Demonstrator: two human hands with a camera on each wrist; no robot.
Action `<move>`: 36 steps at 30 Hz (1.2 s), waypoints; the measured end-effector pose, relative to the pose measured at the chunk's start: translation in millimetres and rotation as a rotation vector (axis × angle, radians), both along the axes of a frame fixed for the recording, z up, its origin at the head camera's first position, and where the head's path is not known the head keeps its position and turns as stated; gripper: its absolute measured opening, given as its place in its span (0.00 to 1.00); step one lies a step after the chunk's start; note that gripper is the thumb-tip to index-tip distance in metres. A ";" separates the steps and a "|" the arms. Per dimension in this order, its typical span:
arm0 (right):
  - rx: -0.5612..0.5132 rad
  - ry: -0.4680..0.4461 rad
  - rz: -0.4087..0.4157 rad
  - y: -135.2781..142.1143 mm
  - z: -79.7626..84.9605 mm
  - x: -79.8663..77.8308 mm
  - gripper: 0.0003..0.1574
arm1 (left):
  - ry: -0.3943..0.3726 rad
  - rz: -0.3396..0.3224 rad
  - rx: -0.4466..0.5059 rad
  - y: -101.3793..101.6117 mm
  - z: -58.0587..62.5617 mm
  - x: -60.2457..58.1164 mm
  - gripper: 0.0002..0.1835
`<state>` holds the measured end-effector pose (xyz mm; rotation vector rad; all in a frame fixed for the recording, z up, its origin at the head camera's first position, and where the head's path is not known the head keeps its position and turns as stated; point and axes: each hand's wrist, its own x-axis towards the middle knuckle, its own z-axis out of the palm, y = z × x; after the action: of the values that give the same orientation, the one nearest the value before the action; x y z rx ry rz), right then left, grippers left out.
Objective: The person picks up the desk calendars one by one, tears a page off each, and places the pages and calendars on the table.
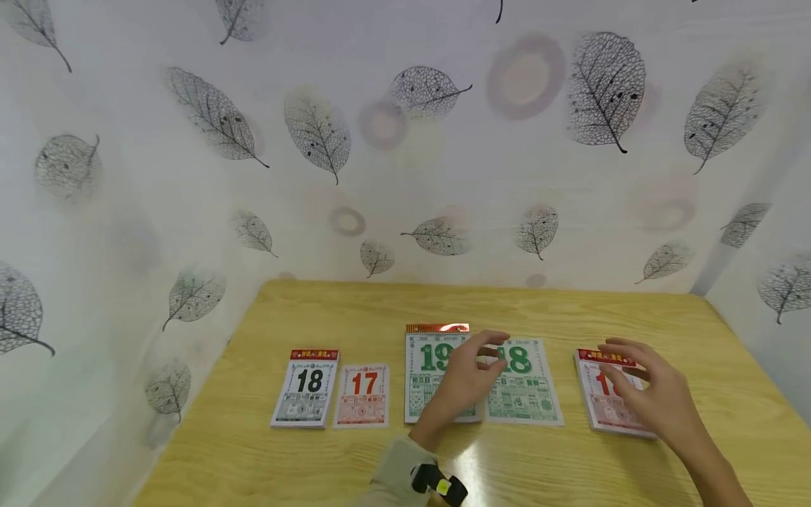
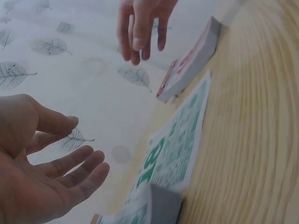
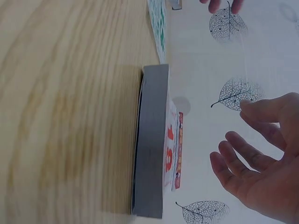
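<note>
Okay, so looking at a big pale backdrop (image 1: 285, 42) printed with dark skeleton leaves and soft rings, behind and to the sides of a yellowish wood-grain desk (image 1: 253, 465). Got a chunky green calendar pad (image 1: 426, 387) around the middle of that, with a shiny red-and-gold strip on top and a big 19, plus a loose green sheet (image 1: 522, 391) reading 18, lying flat just to the right. Seeing a right hand (image 1: 655, 391) over on the right side, fingers bent loosely, thumb apart, released and gripping nothing, held above a red calendar pad (image 1: 608, 408) with 18 on it; can make out clear air between them from the right wrist. Also spotting a left hand (image 1: 472, 370), likewise relaxed and not grasping anything, raised over the right part of the green 19. Further left, got a smaller black-numbered pad (image 1: 300, 387) showing 18 under a red header, tilted a touch, then a loose red sheet (image 1: 361, 398) with 17 right beside it. Last and smallest, noticing a black strap (image 1: 438, 483) with a yellow patch round the left wrist, over a pale sleeve (image 1: 393, 473).
</note>
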<state>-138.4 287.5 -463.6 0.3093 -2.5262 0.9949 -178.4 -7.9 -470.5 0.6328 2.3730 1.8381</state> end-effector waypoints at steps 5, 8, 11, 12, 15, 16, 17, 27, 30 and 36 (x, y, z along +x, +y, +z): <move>0.005 -0.011 -0.023 9.9 -1.8 2.9 0.20 | -0.007 -0.036 0.007 24.8 -1.3 5.7 0.21; -0.005 -0.020 -0.033 13.3 -3.6 5.8 0.22 | -0.014 -0.061 0.006 37.5 -3.0 10.3 0.21; -0.004 -0.040 -0.043 16.5 -5.0 8.2 0.21 | -0.022 -0.077 0.004 49.1 -5.4 15.1 0.22; -0.002 -0.050 -0.046 17.6 -5.6 8.9 0.21 | -0.030 -0.083 0.008 52.7 -5.9 16.7 0.22; 0.017 -0.086 -0.067 21.5 -7.8 11.2 0.21 | -0.045 -0.090 0.005 62.8 -7.9 20.4 0.23; 0.025 -0.099 -0.075 23.1 -8.8 12.0 0.22 | -0.051 -0.088 0.001 65.9 -8.2 21.5 0.23; 0.028 -0.113 -0.081 24.7 -9.8 12.8 0.22 | -0.054 -0.086 -0.005 69.2 -8.8 22.3 0.23; 0.027 -0.182 -0.071 41.9 -19.3 19.2 0.22 | -0.080 -0.048 -0.072 103.7 -16.9 30.8 0.27; 0.050 -0.215 -0.053 47.5 -20.9 17.4 0.24 | -0.040 -0.024 -0.174 113.2 -19.1 32.1 0.28; 0.125 -0.300 -0.020 55.3 -26.4 15.6 0.29 | 0.038 0.001 -0.316 127.3 -27.5 37.2 0.28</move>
<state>-122.8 342.8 -489.9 0.1804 -2.8623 0.9376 -141.2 119.4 -498.0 0.6341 2.6074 1.4145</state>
